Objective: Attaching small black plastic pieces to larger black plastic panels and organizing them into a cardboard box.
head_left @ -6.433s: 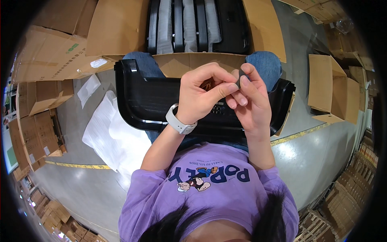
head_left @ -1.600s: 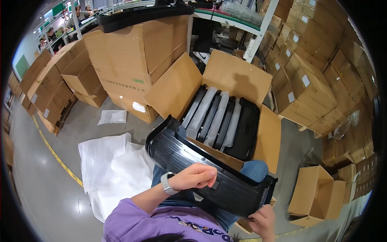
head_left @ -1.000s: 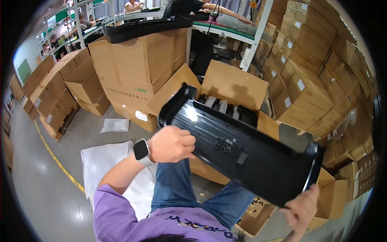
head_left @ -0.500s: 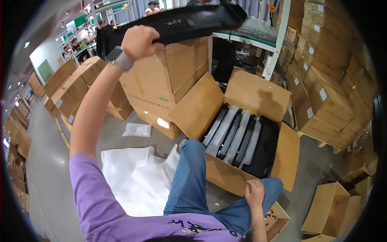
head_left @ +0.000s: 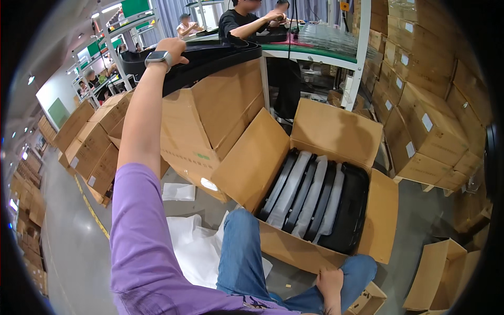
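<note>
My left hand (head_left: pixel 171 51) is stretched far forward, its fingers closed over the edge of a long black plastic panel (head_left: pixel 210 62). That panel lies across the top of a tall carton (head_left: pixel 231 94). My right hand (head_left: pixel 329 286) rests by my right knee with its fingers curled and nothing visible in them. Just ahead of it stands an opened carton (head_left: pixel 304 245), its flaps spread. Inside, several black panels (head_left: pixel 300 195) stand on edge in a row with whitish wrapping sheets (head_left: pixel 313 202) between them. The rightmost black panel (head_left: pixel 345 207) shows its broad side.
White foam sheeting (head_left: pixel 197 252) lies on the floor by my left leg. Stacked cartons (head_left: pixel 428 118) rise on the right, more cartons (head_left: pixel 92 142) on the left. An opened carton (head_left: pixel 441 275) is at lower right. Co-workers sit at a green-topped workbench (head_left: pixel 320 55) beyond.
The black panel, held up in the air before, has come down onto the tall carton with my left hand still on it. My right hand has stayed by the knee.
</note>
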### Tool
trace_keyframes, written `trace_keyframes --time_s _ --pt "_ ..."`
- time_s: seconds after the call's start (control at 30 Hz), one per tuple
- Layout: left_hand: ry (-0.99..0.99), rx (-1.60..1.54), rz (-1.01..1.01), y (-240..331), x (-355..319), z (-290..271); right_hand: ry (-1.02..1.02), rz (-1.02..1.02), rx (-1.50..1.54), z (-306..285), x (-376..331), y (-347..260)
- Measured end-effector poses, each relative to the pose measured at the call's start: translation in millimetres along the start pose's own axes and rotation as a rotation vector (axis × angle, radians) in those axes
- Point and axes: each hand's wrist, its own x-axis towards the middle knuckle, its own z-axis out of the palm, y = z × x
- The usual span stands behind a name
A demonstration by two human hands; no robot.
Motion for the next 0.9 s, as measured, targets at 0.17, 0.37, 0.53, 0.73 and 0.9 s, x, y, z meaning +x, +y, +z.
trace_keyframes --time_s 0.17,0.37,0.53,0.73,0.9 --pt "0.028 -0.007 -0.057 12 13 4 -0.078 0.000 -0.027 -7 7 4" --pt "0.257 -0.034 -0.113 56 12 7 -0.017 -0.011 0.023 -5 32 3" --pt "0.169 -1.122 0.115 275 -102 -16 -0.137 0.189 0.325 -23 38 3" --pt "-0.868 -1.572 0.199 505 -231 34 0.683 0.477 0.745 -59 15 42" --pt "-1.211 -1.579 0.143 616 -277 64 1.073 1.095 0.943 19 -100 187"
